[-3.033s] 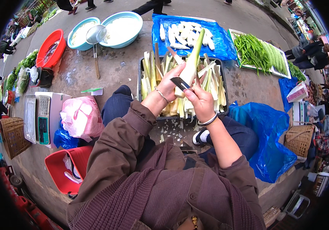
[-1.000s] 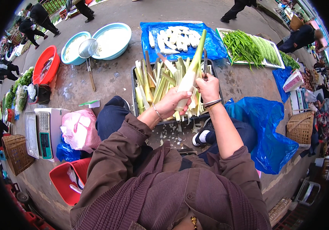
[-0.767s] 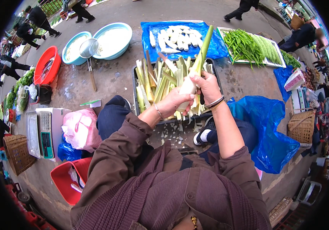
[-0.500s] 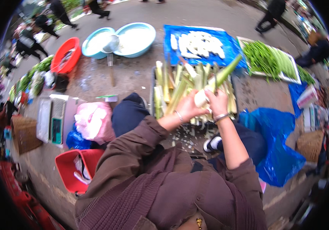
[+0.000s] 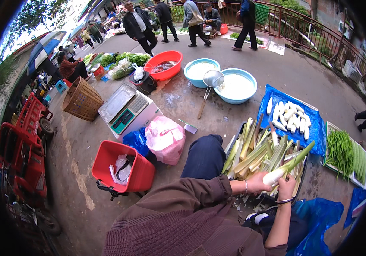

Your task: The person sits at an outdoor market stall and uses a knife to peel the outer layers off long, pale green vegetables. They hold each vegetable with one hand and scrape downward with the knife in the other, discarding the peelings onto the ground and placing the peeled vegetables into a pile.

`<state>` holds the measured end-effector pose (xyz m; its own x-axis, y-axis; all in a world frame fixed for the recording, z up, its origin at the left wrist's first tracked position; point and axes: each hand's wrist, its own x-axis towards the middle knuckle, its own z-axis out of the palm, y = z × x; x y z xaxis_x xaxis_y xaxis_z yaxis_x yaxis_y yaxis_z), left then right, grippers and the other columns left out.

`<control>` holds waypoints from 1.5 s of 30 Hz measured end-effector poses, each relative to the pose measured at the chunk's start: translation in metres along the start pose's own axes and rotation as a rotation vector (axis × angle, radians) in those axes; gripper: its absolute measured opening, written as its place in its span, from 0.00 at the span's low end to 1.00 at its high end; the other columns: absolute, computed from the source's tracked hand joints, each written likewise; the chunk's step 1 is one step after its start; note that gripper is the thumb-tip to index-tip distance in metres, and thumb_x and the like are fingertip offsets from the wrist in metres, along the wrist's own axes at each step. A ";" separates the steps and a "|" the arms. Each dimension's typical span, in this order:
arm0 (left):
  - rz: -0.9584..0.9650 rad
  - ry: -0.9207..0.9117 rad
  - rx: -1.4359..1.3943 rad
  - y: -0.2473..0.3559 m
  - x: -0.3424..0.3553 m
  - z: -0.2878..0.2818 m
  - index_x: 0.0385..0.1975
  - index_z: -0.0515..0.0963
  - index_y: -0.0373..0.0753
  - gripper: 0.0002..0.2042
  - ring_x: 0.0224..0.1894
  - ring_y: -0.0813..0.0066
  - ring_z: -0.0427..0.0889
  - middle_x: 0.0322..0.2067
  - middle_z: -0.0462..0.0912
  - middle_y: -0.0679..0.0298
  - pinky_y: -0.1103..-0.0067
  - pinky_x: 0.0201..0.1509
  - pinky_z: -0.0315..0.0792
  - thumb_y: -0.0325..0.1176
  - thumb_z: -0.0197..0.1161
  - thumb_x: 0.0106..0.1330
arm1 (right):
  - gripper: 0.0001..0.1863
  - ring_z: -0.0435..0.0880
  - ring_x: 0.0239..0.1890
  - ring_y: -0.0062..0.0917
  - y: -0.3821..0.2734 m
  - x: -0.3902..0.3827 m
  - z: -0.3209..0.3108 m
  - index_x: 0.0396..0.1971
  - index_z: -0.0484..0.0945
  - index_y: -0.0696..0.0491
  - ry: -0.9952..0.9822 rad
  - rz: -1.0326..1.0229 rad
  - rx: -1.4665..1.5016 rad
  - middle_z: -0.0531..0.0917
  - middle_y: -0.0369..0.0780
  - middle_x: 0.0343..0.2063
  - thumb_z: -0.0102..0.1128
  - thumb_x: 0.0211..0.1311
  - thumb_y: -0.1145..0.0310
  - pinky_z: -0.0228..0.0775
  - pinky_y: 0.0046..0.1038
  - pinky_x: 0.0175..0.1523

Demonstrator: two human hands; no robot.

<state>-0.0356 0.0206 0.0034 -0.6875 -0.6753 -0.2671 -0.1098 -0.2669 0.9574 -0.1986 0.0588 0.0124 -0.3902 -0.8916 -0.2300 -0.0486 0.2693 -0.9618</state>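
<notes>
A water bamboo shoot (image 5: 295,161), white at the base with long green leaf sheaths, slants up to the right over a dark crate heaped with pale green husks (image 5: 251,149). My left hand (image 5: 256,182) is closed round the shoot's white lower end. Just to its right, my right hand (image 5: 286,187) grips the same shoot from below, thumb up; whether it also pinches a sheath cannot be seen. Beyond the crate, several peeled white shoots (image 5: 292,116) lie on a blue plastic sheet (image 5: 315,145).
Two light-blue basins (image 5: 237,101) with a wire strainer (image 5: 213,78) and a red basin (image 5: 164,64) stand ahead. Left are a scale (image 5: 125,112), a pink bag (image 5: 165,140) and a red bucket (image 5: 142,176). A tray of green vegetables (image 5: 341,147) is at right. People walk beyond.
The view has swung to the left and up, so the crate and hands appear farther right. Both hands still hold the shoot. The railing and a red vehicle have come into fuller view.
</notes>
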 end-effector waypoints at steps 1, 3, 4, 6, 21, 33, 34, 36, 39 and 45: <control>-0.029 -0.069 -0.115 0.002 -0.003 0.000 0.37 0.69 0.36 0.20 0.16 0.76 0.76 0.22 0.76 0.63 0.81 0.16 0.70 0.37 0.68 0.48 | 0.10 0.72 0.20 0.14 0.005 0.000 -0.001 0.31 0.75 0.63 -0.002 -0.107 0.037 0.77 0.35 0.22 0.50 0.46 0.79 0.64 0.18 0.24; -0.100 -0.222 -0.325 0.005 -0.006 -0.002 0.38 0.68 0.37 0.19 0.14 0.80 0.74 0.21 0.75 0.65 0.84 0.13 0.69 0.36 0.67 0.51 | 0.10 0.72 0.20 0.14 0.009 -0.001 -0.003 0.32 0.75 0.63 0.022 -0.263 0.078 0.78 0.35 0.23 0.50 0.46 0.80 0.63 0.17 0.24; -0.145 -0.303 -0.425 0.006 -0.009 -0.002 0.39 0.68 0.37 0.19 0.15 0.81 0.74 0.21 0.75 0.66 0.85 0.13 0.69 0.36 0.66 0.52 | 0.10 0.72 0.22 0.15 0.009 -0.002 -0.004 0.34 0.75 0.62 0.037 -0.157 0.040 0.78 0.36 0.24 0.53 0.49 0.78 0.64 0.17 0.25; -0.183 -0.445 -0.638 0.010 -0.014 -0.001 0.39 0.67 0.37 0.20 0.15 0.82 0.73 0.19 0.73 0.67 0.86 0.11 0.68 0.39 0.66 0.53 | 0.10 0.73 0.23 0.16 0.007 -0.005 0.001 0.36 0.75 0.62 0.034 -0.140 0.134 0.78 0.36 0.26 0.55 0.52 0.77 0.66 0.18 0.28; -0.513 -0.468 -0.694 0.041 -0.082 -0.060 0.39 0.67 0.32 0.24 0.12 0.80 0.71 0.19 0.72 0.64 0.86 0.12 0.66 0.40 0.68 0.49 | 0.10 0.74 0.24 0.34 0.031 0.075 -0.081 0.25 0.81 0.49 0.480 -0.619 -0.598 0.74 0.41 0.16 0.57 0.37 0.76 0.65 0.33 0.29; -0.362 -0.166 -0.557 0.054 -0.103 -0.097 0.39 0.67 0.31 0.25 0.15 0.76 0.73 0.19 0.71 0.61 0.82 0.16 0.70 0.39 0.67 0.45 | 0.17 0.82 0.28 0.39 0.147 0.112 -0.122 0.24 0.82 0.53 0.639 0.367 -0.712 0.82 0.46 0.23 0.67 0.33 0.58 0.72 0.34 0.37; -0.369 -0.195 -0.551 0.053 -0.096 -0.095 0.39 0.67 0.31 0.24 0.15 0.76 0.73 0.19 0.71 0.61 0.82 0.16 0.70 0.39 0.67 0.46 | 0.17 0.82 0.28 0.37 0.154 0.113 -0.120 0.24 0.82 0.53 0.622 0.375 -0.697 0.82 0.46 0.23 0.68 0.32 0.58 0.72 0.34 0.37; -0.388 -0.215 -0.528 0.054 -0.084 -0.093 0.38 0.68 0.31 0.23 0.15 0.77 0.73 0.19 0.72 0.62 0.82 0.16 0.70 0.38 0.67 0.47 | 0.22 0.83 0.29 0.33 0.164 0.113 -0.121 0.27 0.82 0.54 0.483 0.371 -0.639 0.83 0.45 0.25 0.72 0.27 0.59 0.72 0.33 0.38; -0.392 -0.174 -0.446 0.054 -0.067 -0.096 0.37 0.68 0.31 0.23 0.14 0.77 0.72 0.19 0.72 0.61 0.83 0.15 0.69 0.39 0.67 0.48 | 0.30 0.82 0.36 0.37 0.158 0.117 -0.125 0.36 0.80 0.55 0.277 0.355 -0.702 0.83 0.47 0.32 0.73 0.27 0.55 0.72 0.31 0.43; -0.347 0.095 -0.508 0.038 -0.021 -0.095 0.32 0.69 0.36 0.12 0.17 0.78 0.73 0.20 0.73 0.65 0.82 0.18 0.71 0.35 0.62 0.57 | 0.08 0.81 0.28 0.38 0.083 0.168 -0.062 0.27 0.79 0.55 0.521 -0.245 -0.597 0.80 0.47 0.23 0.56 0.50 0.68 0.71 0.31 0.33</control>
<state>0.0432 -0.0409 0.0351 -0.6040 -0.5422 -0.5842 0.0561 -0.7601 0.6474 -0.3253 -0.0464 -0.0966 -0.6741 -0.7066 0.2152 -0.6102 0.3685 -0.7013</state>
